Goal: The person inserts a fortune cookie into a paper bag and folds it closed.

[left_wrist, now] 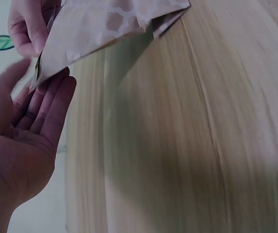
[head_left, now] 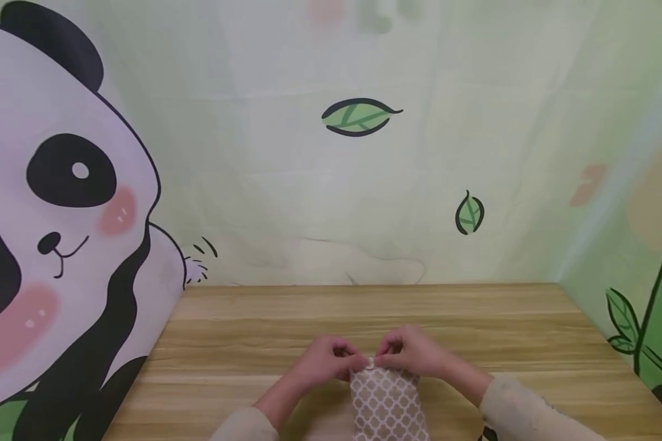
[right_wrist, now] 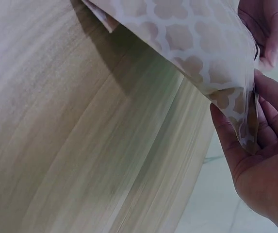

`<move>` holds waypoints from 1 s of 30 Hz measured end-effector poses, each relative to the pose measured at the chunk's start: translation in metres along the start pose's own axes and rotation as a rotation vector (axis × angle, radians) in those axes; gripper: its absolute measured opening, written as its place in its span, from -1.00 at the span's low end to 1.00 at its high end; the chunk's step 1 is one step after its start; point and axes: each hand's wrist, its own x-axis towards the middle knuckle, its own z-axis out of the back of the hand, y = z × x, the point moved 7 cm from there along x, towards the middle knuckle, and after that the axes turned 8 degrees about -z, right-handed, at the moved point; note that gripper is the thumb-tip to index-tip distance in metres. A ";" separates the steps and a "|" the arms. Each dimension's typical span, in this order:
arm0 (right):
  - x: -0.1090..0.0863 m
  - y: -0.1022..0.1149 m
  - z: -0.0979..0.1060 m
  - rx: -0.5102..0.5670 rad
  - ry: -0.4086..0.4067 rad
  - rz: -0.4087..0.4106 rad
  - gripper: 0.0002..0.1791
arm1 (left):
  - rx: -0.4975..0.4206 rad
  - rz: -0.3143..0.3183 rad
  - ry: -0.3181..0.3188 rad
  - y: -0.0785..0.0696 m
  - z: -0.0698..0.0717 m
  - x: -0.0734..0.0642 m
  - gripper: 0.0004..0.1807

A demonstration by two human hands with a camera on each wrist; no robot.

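Note:
A tan paper bag (head_left: 388,401) with a white lattice pattern stands or hangs near the table's front, its lower part cut off by the head view. At its top left edge my left hand (head_left: 325,364) pinches the paper between thumb and fingers. My right hand (head_left: 414,354) grips the same top edge on the right, a short gap from the left. In the left wrist view the left hand (left_wrist: 24,126) surrounds a corner of the bag (left_wrist: 97,31), its thumb blurred. The right wrist view has the right hand (right_wrist: 269,145) holding the other corner of the patterned bag (right_wrist: 192,41).
A wood-grain table (head_left: 243,343) lies beneath the hands. Behind it hangs a pale green backdrop (head_left: 287,184) with printed leaves, and a large printed panda (head_left: 60,184) covers the left side. A small dark patterned item (head_left: 490,433) shows beside the right sleeve.

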 end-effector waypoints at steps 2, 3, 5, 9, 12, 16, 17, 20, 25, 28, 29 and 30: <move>-0.001 0.000 -0.001 0.010 0.001 0.010 -0.90 | 0.044 -0.011 0.010 -0.002 -0.002 0.001 -0.82; -0.001 0.000 -0.001 0.018 0.004 0.014 -0.89 | 0.060 -0.016 0.011 -0.003 -0.002 0.001 -0.83; -0.003 -0.001 0.000 0.043 0.011 0.024 -0.87 | 0.075 -0.023 0.010 -0.004 -0.003 0.002 -0.85; -0.009 -0.006 0.005 0.084 0.025 0.055 -0.80 | 0.095 -0.040 0.014 -0.005 -0.004 0.003 -0.86; -0.013 -0.010 0.005 0.094 0.046 0.055 -0.80 | 0.097 -0.048 0.014 -0.005 -0.004 0.004 -0.86; -0.014 -0.012 0.003 0.092 0.042 0.043 -0.86 | 0.111 -0.049 0.008 -0.005 -0.004 0.004 -0.87; -0.014 -0.012 0.003 0.085 0.031 0.049 -0.87 | 0.113 -0.049 0.006 -0.005 -0.004 0.004 -0.87; -0.015 -0.011 0.002 0.058 -0.004 0.070 -0.88 | 0.120 -0.051 -0.001 -0.005 -0.003 0.005 -0.88; -0.019 -0.013 0.004 0.073 -0.013 0.082 -0.87 | 0.140 -0.058 -0.003 -0.006 -0.002 0.005 -0.88; -0.025 -0.016 0.009 0.103 -0.019 0.081 -0.86 | 0.155 -0.067 -0.006 -0.007 -0.002 0.004 -0.88; -0.026 -0.017 0.010 0.110 -0.019 0.080 -0.86 | 0.159 -0.070 -0.008 -0.008 -0.002 0.004 -0.88; -0.028 -0.018 0.011 0.112 -0.022 0.080 -0.87 | 0.164 -0.075 -0.010 -0.008 -0.001 0.004 -0.89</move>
